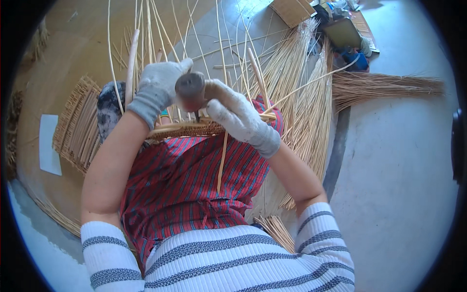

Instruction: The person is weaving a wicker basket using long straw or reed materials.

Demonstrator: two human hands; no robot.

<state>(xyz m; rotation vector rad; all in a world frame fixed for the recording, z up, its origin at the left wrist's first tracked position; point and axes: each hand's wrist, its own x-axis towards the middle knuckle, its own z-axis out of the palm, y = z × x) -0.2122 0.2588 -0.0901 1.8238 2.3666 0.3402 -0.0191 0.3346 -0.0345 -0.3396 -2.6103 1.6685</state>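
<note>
A blunt, round-ended dark tool (189, 90), slightly blurred, is between my two gloved hands over the rim of a partly woven wicker basket (182, 130). My right hand (238, 117) is closed on it, the fingers curled at its right side. Just left of the tool is my left hand (158, 80), closed among the upright stakes; the tool hides part of its fingers, and what they hold is hidden. A narrow dark tip shows under the tool at the rim. The basket leans against a red striped apron (194, 170) on my lap, and one pale strip (223, 163) hangs down over it.
Long thin stakes rise from the basket, with thicker rods (132, 65) among them. Bundles of pale wicker (306, 117) lie to the right, a browner bundle (384, 87) beyond. A woven panel (78, 124) and a white sheet (49, 146) are at left. Cardboard (293, 12) lies far right.
</note>
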